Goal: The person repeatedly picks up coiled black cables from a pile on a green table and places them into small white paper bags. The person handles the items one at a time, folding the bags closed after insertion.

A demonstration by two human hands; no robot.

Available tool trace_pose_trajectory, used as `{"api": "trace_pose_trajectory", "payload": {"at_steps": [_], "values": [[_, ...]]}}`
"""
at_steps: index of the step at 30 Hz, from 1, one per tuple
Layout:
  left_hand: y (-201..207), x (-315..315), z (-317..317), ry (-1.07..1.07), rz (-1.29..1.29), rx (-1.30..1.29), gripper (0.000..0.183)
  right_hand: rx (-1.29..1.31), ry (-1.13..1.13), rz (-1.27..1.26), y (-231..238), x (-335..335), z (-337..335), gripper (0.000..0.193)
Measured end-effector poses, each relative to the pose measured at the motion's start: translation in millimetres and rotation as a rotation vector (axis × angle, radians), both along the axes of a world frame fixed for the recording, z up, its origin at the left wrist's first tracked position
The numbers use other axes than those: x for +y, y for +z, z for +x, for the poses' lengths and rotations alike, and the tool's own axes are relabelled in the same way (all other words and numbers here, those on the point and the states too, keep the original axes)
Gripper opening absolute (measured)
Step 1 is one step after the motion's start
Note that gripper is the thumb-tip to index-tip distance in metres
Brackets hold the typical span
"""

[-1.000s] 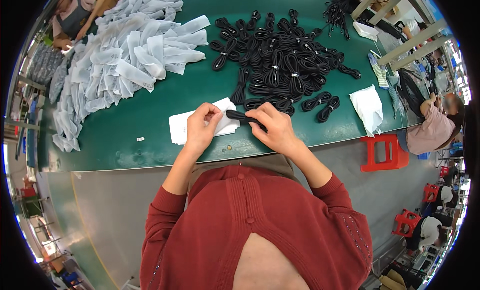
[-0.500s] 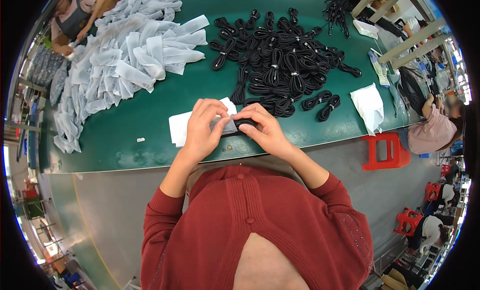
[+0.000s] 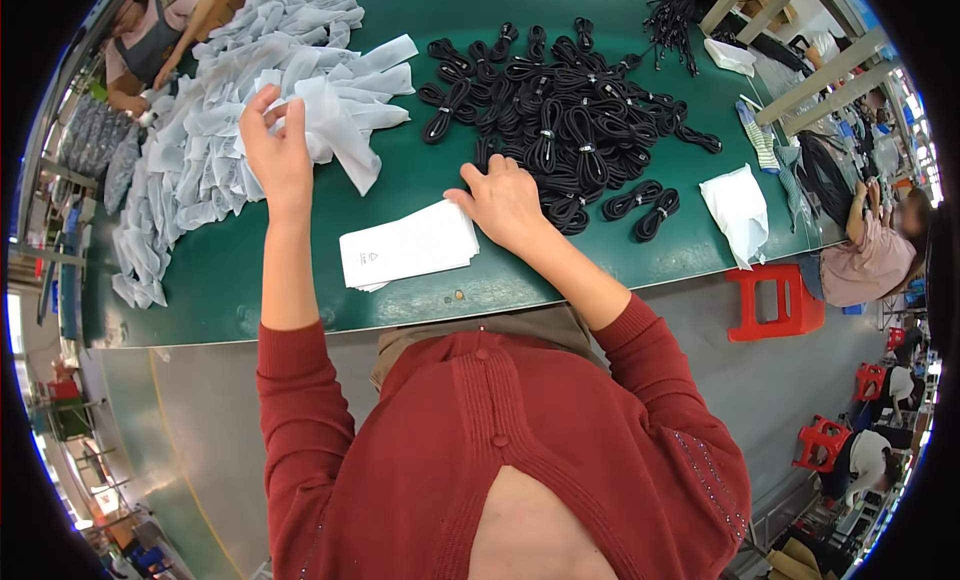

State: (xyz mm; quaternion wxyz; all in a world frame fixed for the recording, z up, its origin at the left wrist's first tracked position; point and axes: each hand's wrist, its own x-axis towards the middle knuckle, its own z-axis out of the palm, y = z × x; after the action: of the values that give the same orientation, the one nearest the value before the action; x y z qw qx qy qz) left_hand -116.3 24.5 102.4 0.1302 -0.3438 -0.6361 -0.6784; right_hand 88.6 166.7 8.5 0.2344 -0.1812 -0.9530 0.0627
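My left hand (image 3: 278,160) is raised over the right side of a heap of frosted white plastic bags (image 3: 215,145), its fingers apart. Just beside its thumb lies or hangs one bag (image 3: 340,135) that looks filled; I see no fingers closed round it. My right hand (image 3: 505,202) reaches to the near left edge of a pile of coiled black cables (image 3: 585,130). Its thumb and index finger are spread, and the other fingertips touch or hover over a cable bundle (image 3: 485,152), partly covered by the hand. Between my hands, a stack of white printed paper slips (image 3: 408,245) lies on the table.
The green table (image 3: 400,315) has its front edge close to my body. A white plastic bag (image 3: 735,210) and striped gloves (image 3: 757,138) lie at its right. More black cables (image 3: 680,25) hang at the far right. A red stool (image 3: 775,302) stands beside the table; other people sit nearby.
My hands, together at the paper slips before with a black cable, have parted. The left went up and left to the bag heap, where another bag now shows; the right moved up to the cables.
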Motion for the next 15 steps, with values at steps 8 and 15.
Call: {"api": "trace_pose_trajectory", "payload": {"at_steps": [8, 15], "values": [[-68.1, -27.8, 100.1, -0.496, -0.643, 0.260, 0.017, 0.339, 0.030, -0.464, 11.3, 4.6, 26.3, 0.025], [-99.4, -23.5, 114.7, -0.436, -0.714, 0.220, 0.013, 0.291, 0.132, -0.703, 20.4, -20.1, 69.3, 0.058]]}}
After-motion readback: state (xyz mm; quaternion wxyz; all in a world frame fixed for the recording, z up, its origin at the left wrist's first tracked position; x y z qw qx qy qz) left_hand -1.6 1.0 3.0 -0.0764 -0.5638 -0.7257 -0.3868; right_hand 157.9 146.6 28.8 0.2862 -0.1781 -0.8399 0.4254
